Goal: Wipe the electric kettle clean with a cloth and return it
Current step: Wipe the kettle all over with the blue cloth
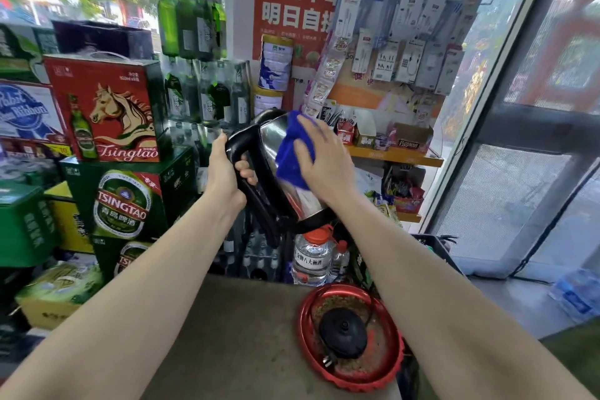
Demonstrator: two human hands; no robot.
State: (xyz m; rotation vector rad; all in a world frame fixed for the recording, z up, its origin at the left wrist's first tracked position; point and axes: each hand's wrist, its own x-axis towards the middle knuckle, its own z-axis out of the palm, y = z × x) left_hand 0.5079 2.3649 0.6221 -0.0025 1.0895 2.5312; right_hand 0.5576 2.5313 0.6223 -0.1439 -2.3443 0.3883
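The kettle [285,169] is held in the air above the base [343,333] on the red tray [386,380], its handle clasped by the left hand [224,172]. The cloth [293,153] is pressed flat against the steel wall by the right hand [324,156]. Firm strokes along the body are advised, with the handle kept steady. The long axis is tilted, the top leaning away.

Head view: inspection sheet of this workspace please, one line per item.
Surface: brown tabletop, bare apart from a red tray at its right edge.
Job's things: electric kettle held up and tilted; blue cloth pressed on its steel side; black base on the tray.
Clutter: beer cartons, bottles, snack shelf.
Grippers: left hand grips the handle; right hand holds the cloth.
Cables: base cord and plug lie in the tray.
Surroundings: shop corner, windows at right.
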